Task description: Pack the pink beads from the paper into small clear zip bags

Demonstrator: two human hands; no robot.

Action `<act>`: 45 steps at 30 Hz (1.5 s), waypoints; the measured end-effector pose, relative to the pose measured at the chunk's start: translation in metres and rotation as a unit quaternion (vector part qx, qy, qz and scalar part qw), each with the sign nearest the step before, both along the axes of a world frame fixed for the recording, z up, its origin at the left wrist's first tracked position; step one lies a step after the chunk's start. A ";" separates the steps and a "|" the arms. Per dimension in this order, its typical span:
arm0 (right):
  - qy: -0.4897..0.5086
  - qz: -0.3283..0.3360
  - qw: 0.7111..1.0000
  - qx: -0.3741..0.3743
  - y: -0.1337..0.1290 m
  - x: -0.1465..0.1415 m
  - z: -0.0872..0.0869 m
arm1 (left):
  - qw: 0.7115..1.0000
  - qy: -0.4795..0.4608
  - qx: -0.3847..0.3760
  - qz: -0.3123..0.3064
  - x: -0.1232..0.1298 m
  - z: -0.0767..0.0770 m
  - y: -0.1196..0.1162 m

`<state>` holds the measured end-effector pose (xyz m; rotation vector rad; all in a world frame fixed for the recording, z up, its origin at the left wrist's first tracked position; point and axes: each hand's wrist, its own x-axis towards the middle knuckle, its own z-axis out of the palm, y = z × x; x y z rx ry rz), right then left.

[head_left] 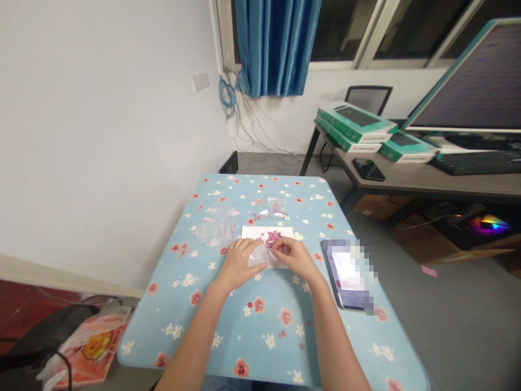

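Note:
My left hand (240, 263) and my right hand (293, 257) meet above the middle of a light blue floral tablecloth (163, 326). Between them is a small clear plastic bag (258, 256), gripped by my left hand and pinched at its edge by my right fingers. Just beyond the hands, a loose heap of small pink beads (269, 237) lies on a white paper sheet (253, 232). A clear zip bag (215, 228) lies to the left of the sheet. Farther back is another clear bag (271, 207) with some pink beads in it.
A smartphone (345, 274) with a blurred screen lies at the table's right edge. A few stray beads dot the cloth near me. To the right stands a desk (423, 179) holding a monitor, keyboard and green boxes. A wall (101, 136) rises on the left.

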<state>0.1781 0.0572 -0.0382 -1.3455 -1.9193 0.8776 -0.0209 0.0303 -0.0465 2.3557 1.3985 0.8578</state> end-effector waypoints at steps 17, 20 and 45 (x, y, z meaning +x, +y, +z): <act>0.034 0.006 0.999 -0.001 0.000 -0.003 0.000 | 1.000 -0.004 0.005 0.000 0.000 0.001 0.000; -0.036 -0.081 0.996 0.033 0.004 0.004 0.000 | 1.000 -0.004 0.001 0.004 0.000 0.001 0.000; -0.138 -0.075 0.986 0.058 0.009 0.006 -0.007 | 1.000 -0.002 0.001 0.008 0.000 0.003 -0.001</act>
